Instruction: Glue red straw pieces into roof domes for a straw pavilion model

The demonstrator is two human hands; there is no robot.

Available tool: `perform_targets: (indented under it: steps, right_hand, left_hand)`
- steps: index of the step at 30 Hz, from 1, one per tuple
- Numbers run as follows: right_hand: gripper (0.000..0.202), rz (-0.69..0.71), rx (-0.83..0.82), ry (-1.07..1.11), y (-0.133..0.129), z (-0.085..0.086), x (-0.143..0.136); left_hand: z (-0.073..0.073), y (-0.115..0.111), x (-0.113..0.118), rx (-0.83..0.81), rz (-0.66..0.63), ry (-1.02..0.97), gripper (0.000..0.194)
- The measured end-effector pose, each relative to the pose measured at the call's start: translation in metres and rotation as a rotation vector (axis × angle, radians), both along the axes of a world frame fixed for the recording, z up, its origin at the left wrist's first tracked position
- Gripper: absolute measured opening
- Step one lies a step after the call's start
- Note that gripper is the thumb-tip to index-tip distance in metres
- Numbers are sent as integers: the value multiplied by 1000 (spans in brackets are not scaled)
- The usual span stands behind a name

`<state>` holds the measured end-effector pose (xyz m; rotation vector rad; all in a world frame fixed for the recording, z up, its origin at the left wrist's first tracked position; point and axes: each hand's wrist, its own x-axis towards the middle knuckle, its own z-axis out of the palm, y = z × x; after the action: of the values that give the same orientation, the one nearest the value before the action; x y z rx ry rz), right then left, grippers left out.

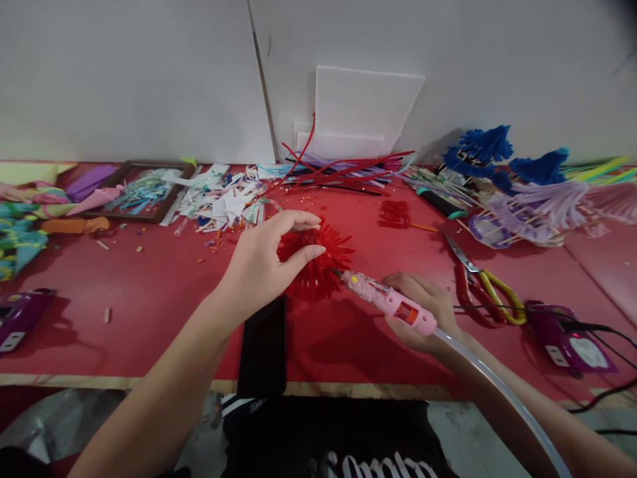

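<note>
A round spray of red pipe cleaners (318,282) rests on the red tabletop in front of me. My left hand (273,255) curls over its near left side, with thumb and fingers around its raised middle. Part of the spray is hidden behind those fingers. In my right hand (423,309) is a pink hot glue gun (388,302), its nozzle pointing left at the edge of the red spray. A long clear glue stick (497,382) trails from the gun's back end.
Scissors (480,282) and a purple power socket (572,342) with cords lie at right. A black phone (263,348) overhangs the front edge. Loose red pipe cleaners (343,174), paper scraps (223,199) and blue fringed pieces (478,149) line the back.
</note>
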<state>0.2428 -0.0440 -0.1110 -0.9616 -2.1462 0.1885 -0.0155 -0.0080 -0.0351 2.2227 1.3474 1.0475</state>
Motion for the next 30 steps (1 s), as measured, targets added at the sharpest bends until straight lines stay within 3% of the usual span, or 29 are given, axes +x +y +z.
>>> perform_targets:
  steps: [16,26,30]
  right_hand:
    - [10,-83,56,-79,-3,-8,3]
    - [5,34,26,-133,-5,1,9]
    - [18,71,13,-255,-7,-13,34]
  left_hand:
    - [1,0,0,-1,-9,7,27]
    - [1,0,-1,-11,-9,18,26]
    - [1,0,-2,-26,2,29,25]
